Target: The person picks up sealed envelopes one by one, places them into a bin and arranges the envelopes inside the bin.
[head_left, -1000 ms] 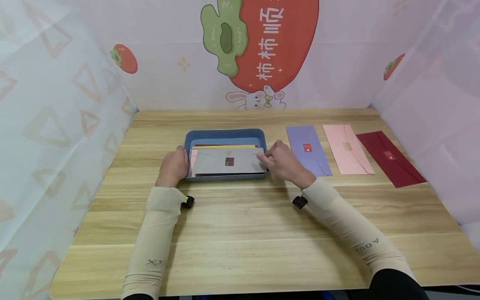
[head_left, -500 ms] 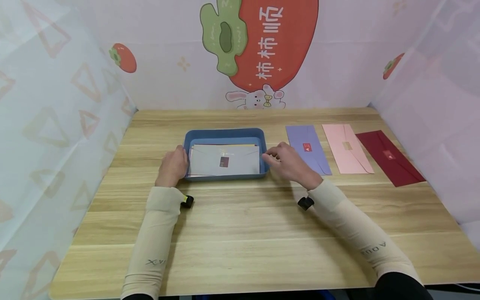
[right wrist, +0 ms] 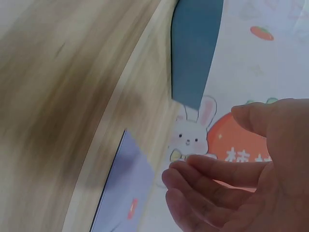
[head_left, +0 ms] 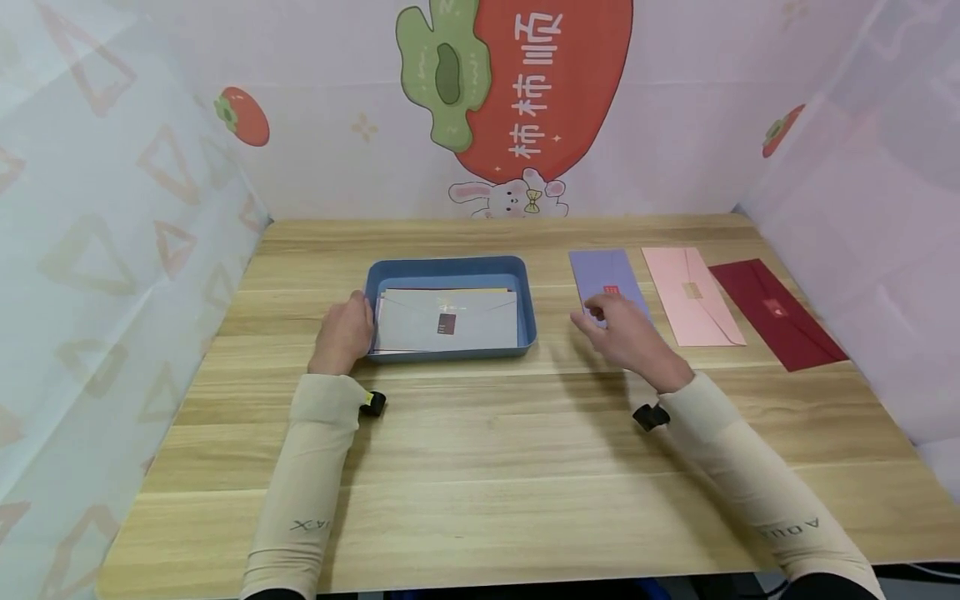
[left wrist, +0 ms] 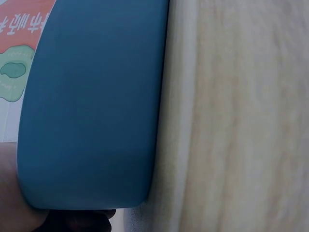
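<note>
A blue tray [head_left: 450, 357] stands on the wooden table with a stack of envelopes in it; a light grey envelope [head_left: 480, 333] with a dark label lies flat on top. My left hand [head_left: 342, 333] holds the tray's left end; its fingers are mostly hidden in the left wrist view, behind the tray wall [left wrist: 96, 106]. To the right of the tray my right hand [head_left: 630, 337] hovers over the near end of a purple envelope [head_left: 606, 268]. In the right wrist view its fingers [right wrist: 217, 166] are loosely bent, thumb apart, with nothing between them.
A pink envelope [head_left: 693, 317] and a dark red envelope [head_left: 780, 321] lie flat to the right of the purple one. Printed cloth [head_left: 337, 183] walls the table [head_left: 480, 467] at the back and both sides.
My right hand let go of the grey envelope, which dropped flat into the tray. It then moved right, away from the tray to the purple envelope. My left hand stayed at the tray.
</note>
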### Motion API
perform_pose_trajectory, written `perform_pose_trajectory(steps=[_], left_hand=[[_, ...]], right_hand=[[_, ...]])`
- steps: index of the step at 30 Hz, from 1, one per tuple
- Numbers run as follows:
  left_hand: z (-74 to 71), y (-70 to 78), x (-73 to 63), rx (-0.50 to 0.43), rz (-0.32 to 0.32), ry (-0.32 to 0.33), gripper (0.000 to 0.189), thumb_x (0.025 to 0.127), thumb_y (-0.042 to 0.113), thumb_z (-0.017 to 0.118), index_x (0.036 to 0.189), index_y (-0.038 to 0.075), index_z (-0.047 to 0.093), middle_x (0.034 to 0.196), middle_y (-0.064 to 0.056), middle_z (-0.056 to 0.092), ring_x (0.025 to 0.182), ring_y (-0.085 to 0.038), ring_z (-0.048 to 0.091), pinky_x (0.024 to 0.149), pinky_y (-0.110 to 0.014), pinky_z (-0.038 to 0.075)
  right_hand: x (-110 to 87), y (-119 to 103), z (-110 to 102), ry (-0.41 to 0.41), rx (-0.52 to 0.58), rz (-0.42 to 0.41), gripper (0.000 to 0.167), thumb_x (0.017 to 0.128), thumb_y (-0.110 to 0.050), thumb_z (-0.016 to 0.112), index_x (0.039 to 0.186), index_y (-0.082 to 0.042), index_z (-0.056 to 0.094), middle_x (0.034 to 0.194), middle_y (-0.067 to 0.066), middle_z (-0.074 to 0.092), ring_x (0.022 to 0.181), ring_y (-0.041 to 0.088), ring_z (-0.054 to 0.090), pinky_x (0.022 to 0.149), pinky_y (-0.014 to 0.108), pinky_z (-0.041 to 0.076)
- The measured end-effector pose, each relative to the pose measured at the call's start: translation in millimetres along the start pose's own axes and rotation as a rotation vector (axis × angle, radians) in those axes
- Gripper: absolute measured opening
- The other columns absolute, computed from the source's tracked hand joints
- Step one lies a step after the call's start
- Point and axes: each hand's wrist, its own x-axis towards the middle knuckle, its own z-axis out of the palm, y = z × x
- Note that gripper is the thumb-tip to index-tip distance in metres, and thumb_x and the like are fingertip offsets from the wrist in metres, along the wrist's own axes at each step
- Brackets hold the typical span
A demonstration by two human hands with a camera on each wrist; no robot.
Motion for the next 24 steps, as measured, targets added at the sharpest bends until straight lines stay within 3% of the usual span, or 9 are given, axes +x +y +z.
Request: perform_pose_trajectory(steps=[13,24], left_hand=[[1.1,-1.8,1.4,0.003,0.006,0.004,0.042,0.115,0.024,0.023,0.128,-0.006,0.049,0.117,-0.037,0.062,0.102,-0.048,0.064,0.088,-0.06,0.052],[0.8,-1.4,0.2,-0.013,0.011,0.002,0.042,0.115,0.024,0.024,0.129,-0.007,0.049,0.118,-0.038,0.061,0.105,-0.051,0.064,0.088,-0.061,0.052]], right_hand=[[-36.9,34,-39,0.042,-0.036,0.13,0.066,0.11,-0.043,0.053,0.149,0.011,0.048,0.141,0.033,0.056,0.127,0.048,0.056,0.106,0.065,0.047],[-47.4,98,-70,0.096,-0.09,0.228,0.071,0.111,-0.044,0.048,0.141,0.02,0.048,0.134,0.044,0.056,0.124,0.057,0.055,0.104,0.07,0.043]])
